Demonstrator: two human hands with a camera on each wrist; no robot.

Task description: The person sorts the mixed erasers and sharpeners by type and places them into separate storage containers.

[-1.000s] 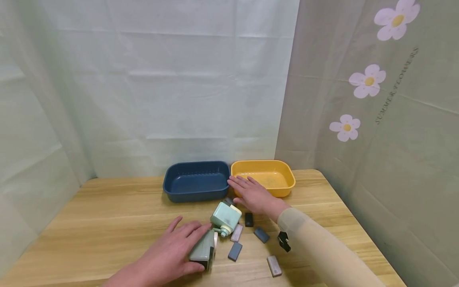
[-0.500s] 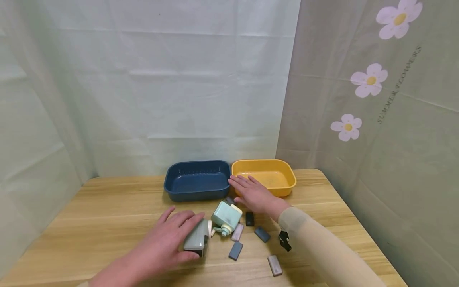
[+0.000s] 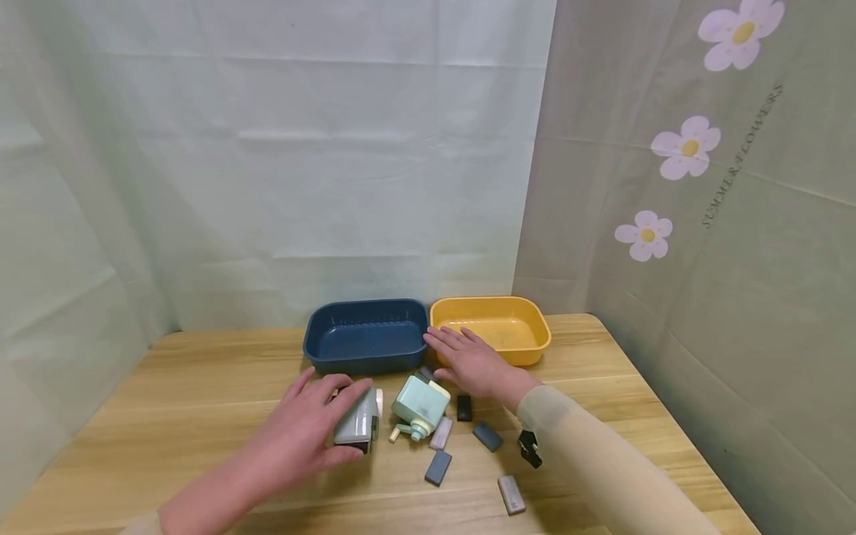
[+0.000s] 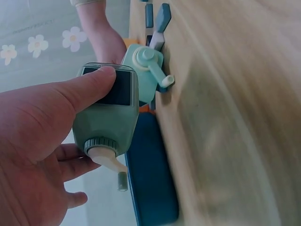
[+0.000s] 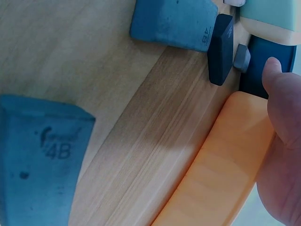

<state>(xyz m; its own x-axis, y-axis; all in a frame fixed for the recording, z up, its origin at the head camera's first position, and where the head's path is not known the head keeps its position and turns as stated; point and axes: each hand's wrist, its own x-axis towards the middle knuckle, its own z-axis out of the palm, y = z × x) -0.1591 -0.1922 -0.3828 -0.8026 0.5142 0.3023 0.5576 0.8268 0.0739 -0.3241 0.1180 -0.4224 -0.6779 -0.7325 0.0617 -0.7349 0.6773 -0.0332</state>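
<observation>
My left hand grips a grey-green crank pencil sharpener, thumb on its dark window side and fingers round the other. In the left wrist view the sharpener's cream crank points down toward the blue bin. My right hand is held flat with straight fingers over the near left corner of the yellow bin, holding nothing. Between the hands lies a mint pencil sharpener, on its side, its crank toward me. Several erasers surround it, including a blue-grey one and a black one.
A dark blue bin stands left of the yellow one at the table's back edge, against a pale curtain. Nearer lie a light grey eraser and a small black object beside the right forearm. Erasers marked 4B show in the right wrist view.
My left hand has moved left and away from me with the grey-green pencil sharpener, apart from the mint one, whose crank now shows fully. My right hand has stayed in place.
</observation>
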